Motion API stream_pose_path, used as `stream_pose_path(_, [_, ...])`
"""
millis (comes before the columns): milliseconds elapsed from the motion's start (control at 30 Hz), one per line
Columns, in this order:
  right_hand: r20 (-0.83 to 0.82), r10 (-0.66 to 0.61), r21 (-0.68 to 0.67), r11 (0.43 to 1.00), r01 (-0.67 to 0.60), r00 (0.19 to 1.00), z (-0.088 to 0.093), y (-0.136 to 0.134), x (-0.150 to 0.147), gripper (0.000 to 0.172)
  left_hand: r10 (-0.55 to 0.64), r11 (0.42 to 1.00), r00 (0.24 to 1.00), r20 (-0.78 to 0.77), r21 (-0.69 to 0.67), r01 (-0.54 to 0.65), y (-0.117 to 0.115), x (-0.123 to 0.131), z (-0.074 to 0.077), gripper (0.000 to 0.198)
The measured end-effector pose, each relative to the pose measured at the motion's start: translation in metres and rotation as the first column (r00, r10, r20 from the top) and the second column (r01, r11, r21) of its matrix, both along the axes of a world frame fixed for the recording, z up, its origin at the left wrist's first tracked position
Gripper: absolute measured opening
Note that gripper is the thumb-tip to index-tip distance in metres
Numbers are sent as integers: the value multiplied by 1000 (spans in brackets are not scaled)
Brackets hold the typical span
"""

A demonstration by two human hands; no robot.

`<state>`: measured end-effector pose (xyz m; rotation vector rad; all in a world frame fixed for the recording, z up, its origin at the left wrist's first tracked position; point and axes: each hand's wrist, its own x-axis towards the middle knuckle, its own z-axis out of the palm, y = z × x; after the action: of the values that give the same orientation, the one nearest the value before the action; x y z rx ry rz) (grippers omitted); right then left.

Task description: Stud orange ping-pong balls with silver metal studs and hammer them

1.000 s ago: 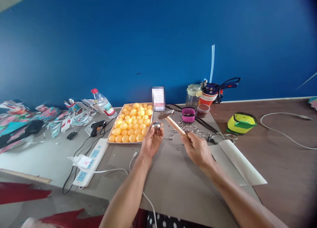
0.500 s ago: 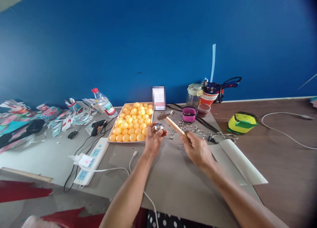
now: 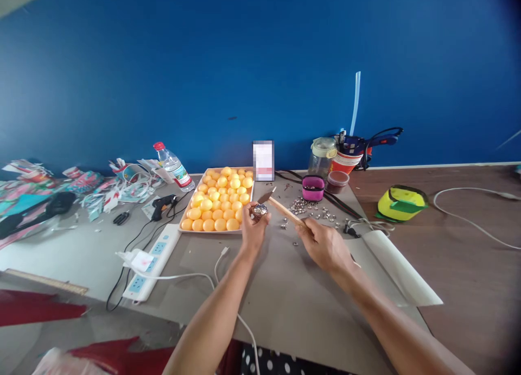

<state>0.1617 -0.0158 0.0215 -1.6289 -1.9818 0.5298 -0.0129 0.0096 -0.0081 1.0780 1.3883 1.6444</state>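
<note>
Silver little ball (image 3: 259,210) was pinched in the left hand (image 3: 253,231), fingers (image 3: 246,215) curled up around it from below. It was held up off the grey surface (image 3: 285,299), just right of the tray (image 3: 211,232). Right hand (image 3: 325,247) had its fingers wrapped tight round the near end of a hammer (image 3: 285,211). The wooden handle slanted off to the far left so the metal head hung right over the ball. Looked super close, but I couldn't tell if they actually touched.

Tray was packed with rows of orange balls (image 3: 222,201) and sat just far-left of the hands. Right of the hammer, a bunch of small metal studs (image 3: 309,208) lay scattered loose on the surface. A pink box (image 3: 313,188) was just beyond them, with a brown tub (image 3: 337,180) beside it. Further back against the blue wall (image 3: 244,65) stood a jar (image 3: 321,155) and a paper cup (image 3: 344,160) stuffed with tools. Yellow-green pouch (image 3: 402,202) was well off to the right, and a white sheet (image 3: 402,272) curled near the right forearm.

Left side was messier: power strip (image 3: 152,258) with a plug in it, black glue gun (image 3: 163,204), scissors (image 3: 121,218), and a water bottle (image 3: 173,166) leaning at the far edge.
</note>
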Motion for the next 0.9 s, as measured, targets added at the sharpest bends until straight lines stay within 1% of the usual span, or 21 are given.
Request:
stream_pose_path(100, [-85,-15,54,998,20,996,1,-1,1,30,24,1000,999,-21,3,-24,2,-2,-1,43])
stream_pose_path(167, [-65,5,25,1000,-3,998,1,-1,0,29,32,999,999,-34,-2,-32,2,-2,-1,42])
stream_pose_path(233, [1,28,-33,999,-28,1000,1,-1,0,28,29,999,999,-32,-20,-30,2,-2,-1,41])
stream_pose_path(300, [31,26,-59,998,-25,999,1,0,0,28,28,999,999,-30,-23,-28,2,-2,-1,41])
stream_pose_path(400, [-53,-8,-17,1000,7,999,1,1,3,31,28,1000,997,-73,10,-28,2,-1,-1,43])
stream_pose_path(467, [-88,0,-7,1000,0,996,0,2,4,31,38,999,991,-127,26,-35,1,-1,-1,43])
stream_pose_path(567, [-23,24,-54,998,-25,999,-2,4,4,28,54,999,982,-184,15,-52,0,-2,-1,40])
stream_pose_path(633, [-9,12,-66,998,-12,1000,-3,5,5,27,44,999,983,-179,10,-43,-1,-2,-1,40])
stream_pose_path(700, [-67,-16,-50,999,13,998,-3,6,6,29,31,999,985,-171,32,-26,-1,-2,-1,41])
stream_pose_path(800, [-162,-36,-30,999,32,986,-2,5,7,33,32,999,979,-202,44,-23,0,-2,-3,42])
stream_pose_path(900, [-174,-44,-30,999,39,984,-2,4,7,34,51,998,965,-257,36,-44,1,-3,-6,47])
